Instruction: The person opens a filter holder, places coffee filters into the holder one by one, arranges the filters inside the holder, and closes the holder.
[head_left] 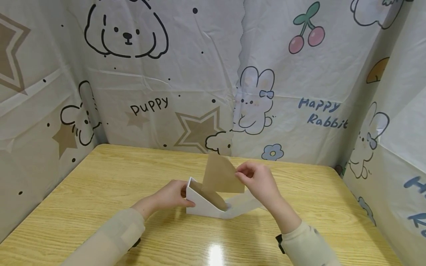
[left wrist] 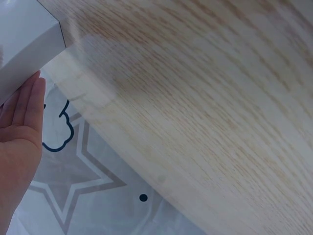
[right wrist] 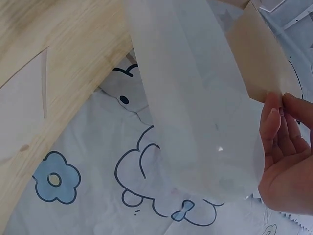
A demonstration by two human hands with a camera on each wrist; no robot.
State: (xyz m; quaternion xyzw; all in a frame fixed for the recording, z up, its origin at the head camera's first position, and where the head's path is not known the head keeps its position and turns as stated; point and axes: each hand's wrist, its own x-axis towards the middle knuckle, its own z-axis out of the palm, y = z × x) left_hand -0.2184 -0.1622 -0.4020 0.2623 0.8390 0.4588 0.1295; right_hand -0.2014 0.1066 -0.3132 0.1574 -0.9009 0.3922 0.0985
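Two hands are working over a wooden table (head_left: pixel 100 184), with directions counting from a white box (head_left: pixel 204 208) as the head camera sees it. That slant-topped box is resting on the table, just below the centre of the view. At nine o'clock the left hand (head_left: pixel 168 194) is gripping its tall end, thumb pressing the near side. At two o'clock the right hand (head_left: pixel 261 181) is pinching the edge of a brown sheet (head_left: pixel 221 175) between thumb and fingers, and the sheet is standing up at one o'clock, its lower part meeting the box's opening. More brown material (head_left: pixel 216 199) is showing inside. A translucent flap (head_left: pixel 243 207) is reaching out toward three o'clock. A printed cloth (head_left: pixel 199 74) is hanging behind at twelve o'clock.
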